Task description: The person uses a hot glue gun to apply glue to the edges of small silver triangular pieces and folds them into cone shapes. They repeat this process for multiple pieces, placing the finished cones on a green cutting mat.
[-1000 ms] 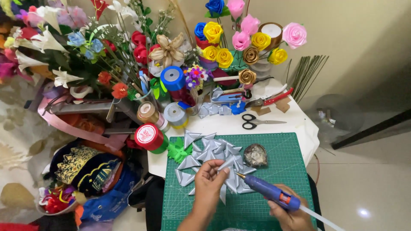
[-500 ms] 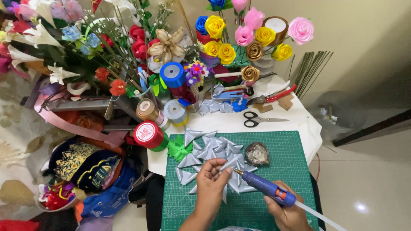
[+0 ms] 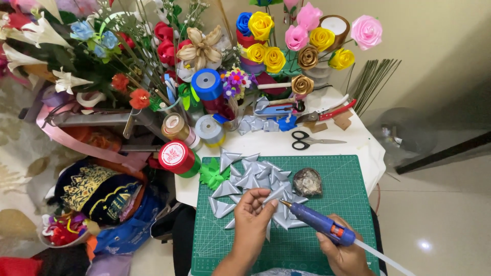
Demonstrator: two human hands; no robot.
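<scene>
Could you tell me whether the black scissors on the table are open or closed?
Closed: the scissors lie flat, blades together in one thin point.

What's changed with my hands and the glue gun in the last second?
The right hand has brought the glue gun up and left, its nozzle now at the silver ribbon petal pinched by the left hand. The left hand keeps its pinch; the silver ribbon flower, scissors and green cutting mat stayed put.

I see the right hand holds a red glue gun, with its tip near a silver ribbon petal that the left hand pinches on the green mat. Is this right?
Not quite: the glue gun in the right hand is blue, not red, as the head view shows. The left hand does pinch a silver ribbon petal over the green mat.
</scene>
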